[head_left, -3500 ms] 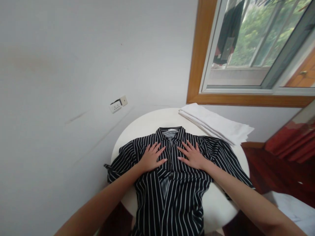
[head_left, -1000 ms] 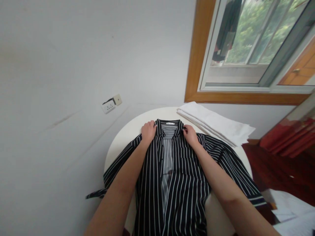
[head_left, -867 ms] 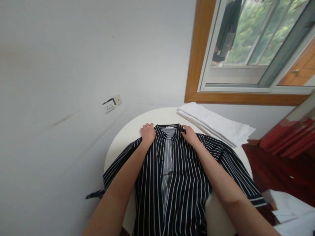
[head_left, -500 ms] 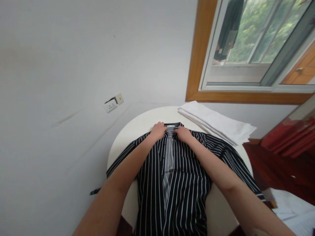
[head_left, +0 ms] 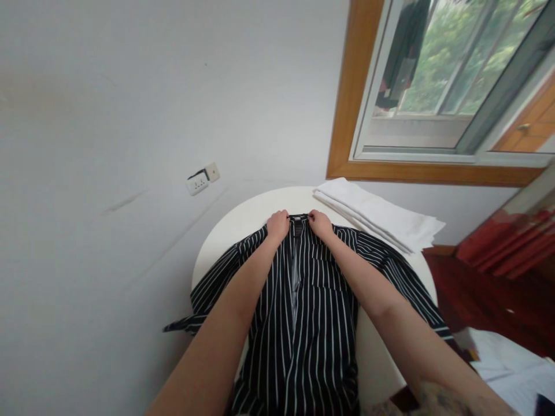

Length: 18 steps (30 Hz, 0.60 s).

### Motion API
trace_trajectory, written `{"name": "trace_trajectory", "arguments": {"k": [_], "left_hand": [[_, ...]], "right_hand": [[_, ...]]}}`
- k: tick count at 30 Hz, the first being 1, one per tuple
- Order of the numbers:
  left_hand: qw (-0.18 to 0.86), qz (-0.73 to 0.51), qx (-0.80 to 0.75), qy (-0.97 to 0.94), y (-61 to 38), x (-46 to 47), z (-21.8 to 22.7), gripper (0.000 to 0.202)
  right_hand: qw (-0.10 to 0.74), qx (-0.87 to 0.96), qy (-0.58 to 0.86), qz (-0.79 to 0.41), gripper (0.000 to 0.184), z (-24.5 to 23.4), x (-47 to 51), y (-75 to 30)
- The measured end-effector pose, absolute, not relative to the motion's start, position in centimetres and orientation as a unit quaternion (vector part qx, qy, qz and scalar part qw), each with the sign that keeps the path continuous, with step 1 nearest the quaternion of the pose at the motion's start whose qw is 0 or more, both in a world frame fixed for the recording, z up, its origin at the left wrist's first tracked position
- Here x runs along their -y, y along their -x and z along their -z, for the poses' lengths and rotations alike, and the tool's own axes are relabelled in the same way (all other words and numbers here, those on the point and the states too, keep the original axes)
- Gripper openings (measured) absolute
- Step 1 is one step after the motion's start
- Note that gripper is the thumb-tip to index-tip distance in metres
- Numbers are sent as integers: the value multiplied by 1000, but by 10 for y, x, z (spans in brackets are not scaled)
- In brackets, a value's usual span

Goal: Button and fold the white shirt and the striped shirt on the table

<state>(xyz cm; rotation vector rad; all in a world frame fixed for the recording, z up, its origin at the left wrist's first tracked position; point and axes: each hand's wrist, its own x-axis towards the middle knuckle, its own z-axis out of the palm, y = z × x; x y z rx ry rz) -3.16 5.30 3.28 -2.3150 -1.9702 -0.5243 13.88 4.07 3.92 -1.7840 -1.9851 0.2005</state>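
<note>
A black shirt with white stripes (head_left: pixel 303 312) lies face up on a round white table (head_left: pixel 243 222), collar away from me, sleeves spread to both sides. My left hand (head_left: pixel 278 224) is closed on the left side of the collar. My right hand (head_left: pixel 321 223) is closed on the right side of the collar. Both hands pinch the collar close together at the shirt's top edge. The two front panels nearly meet, with only a thin grey strip of lining showing between them.
A folded white cloth (head_left: pixel 377 216) lies on the table's far right, under a wood-framed window (head_left: pixel 347 115). A wall socket (head_left: pixel 200 181) sits on the white wall at left. Dark red wooden floor (head_left: pixel 477 289) and white sheets (head_left: pixel 507 364) are at lower right.
My hands went from lying flat on the shirt's chest up to the collar, then drew together. The front panels have closed over the grey lining.
</note>
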Motion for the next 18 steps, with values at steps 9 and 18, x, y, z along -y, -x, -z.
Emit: {"name": "trace_trajectory", "arguments": {"k": [9, 18], "left_hand": [[29, 136, 601, 787, 45, 0, -24, 36], [12, 114, 609, 785, 38, 49, 14, 51]], "right_hand": [[190, 782, 580, -124, 46, -30, 7, -158], [102, 821, 560, -43, 65, 9, 82, -159]]}}
